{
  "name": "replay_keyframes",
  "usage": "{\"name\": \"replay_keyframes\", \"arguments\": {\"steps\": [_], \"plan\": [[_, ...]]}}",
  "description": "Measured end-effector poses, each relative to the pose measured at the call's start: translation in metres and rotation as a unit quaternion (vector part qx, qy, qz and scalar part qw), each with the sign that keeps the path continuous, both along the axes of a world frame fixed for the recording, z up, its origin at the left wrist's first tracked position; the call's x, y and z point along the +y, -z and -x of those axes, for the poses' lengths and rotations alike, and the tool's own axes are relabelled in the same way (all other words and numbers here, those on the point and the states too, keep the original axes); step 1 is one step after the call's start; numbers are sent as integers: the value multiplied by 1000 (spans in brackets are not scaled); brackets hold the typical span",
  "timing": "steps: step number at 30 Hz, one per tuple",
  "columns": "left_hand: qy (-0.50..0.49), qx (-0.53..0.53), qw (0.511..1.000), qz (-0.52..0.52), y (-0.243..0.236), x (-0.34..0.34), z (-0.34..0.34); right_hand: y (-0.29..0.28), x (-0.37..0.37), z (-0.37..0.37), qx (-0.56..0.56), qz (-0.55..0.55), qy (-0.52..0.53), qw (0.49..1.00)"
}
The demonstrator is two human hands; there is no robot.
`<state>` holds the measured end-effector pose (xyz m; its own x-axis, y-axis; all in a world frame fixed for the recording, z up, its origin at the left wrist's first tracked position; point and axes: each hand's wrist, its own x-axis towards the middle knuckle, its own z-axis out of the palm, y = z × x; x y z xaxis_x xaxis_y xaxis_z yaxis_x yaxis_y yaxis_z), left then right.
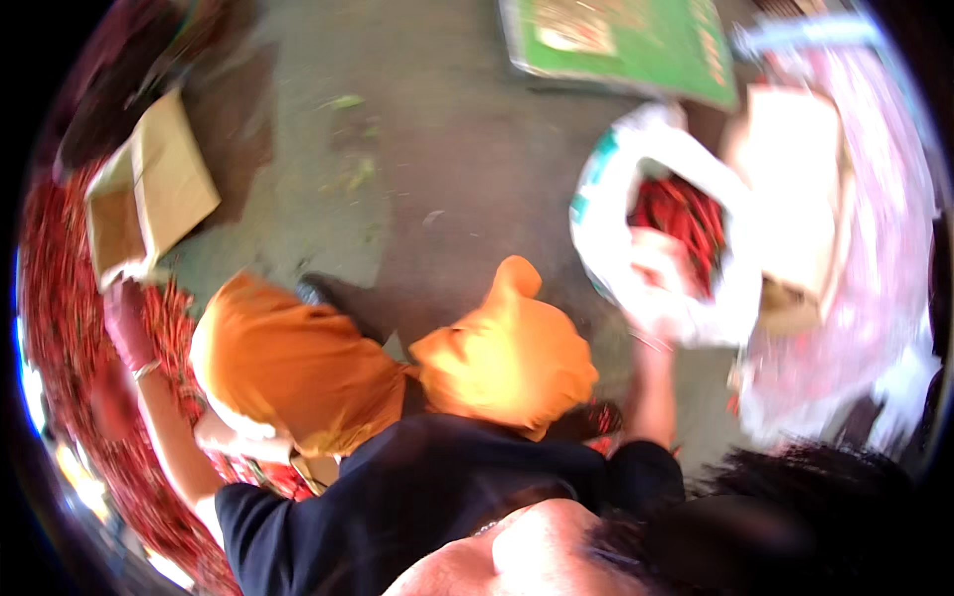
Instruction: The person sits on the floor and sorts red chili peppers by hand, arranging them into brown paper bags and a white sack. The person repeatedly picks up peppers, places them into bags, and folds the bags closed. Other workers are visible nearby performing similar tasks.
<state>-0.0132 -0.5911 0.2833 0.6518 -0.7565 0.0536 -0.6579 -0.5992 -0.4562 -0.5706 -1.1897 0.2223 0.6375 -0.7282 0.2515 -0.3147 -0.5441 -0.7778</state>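
Note:
My left hand (pixel 127 323), pinkish and blurred, is closed on the lower edge of an open cardboard box (pixel 174 189) at the left. The box tilts over a broad heap of red chillies (pixel 60 268). On the right, my right hand (pixel 664 273) reaches into the mouth of a white sack (pixel 601 214) with green marks. Long red chillies (pixel 686 214) lie inside the sack, up against the hand. Motion smears the right fingers, so their grip does not show.
Beyond the white sack stands a tall cardboard box (pixel 790 179), beside pale pink plastic sheeting (pixel 884 248). A green, flat-sided package (pixel 656 50) lies at the far side. Green scraps (pixel 353 174) are scattered on the grey floor (pixel 437 129). My orange-clad knees (pixel 507 358) are between both hands.

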Motion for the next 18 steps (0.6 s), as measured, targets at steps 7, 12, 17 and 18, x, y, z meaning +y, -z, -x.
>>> {"name": "replay_keyframes", "arguments": {"steps": [7,12,17,18], "plan": [[-483,125,782,373,144,89,198,-97,-75,26,281,31,62,957],[-696,171,677,168,181,28,237,-106,-31,-111,341,58,-170,923],[-635,73,737,218,246,20,266,-91,37,-270,409,66,-382,826],[-627,75,740,234,242,26,252,-69,43,-290,406,109,-427,801]]}}
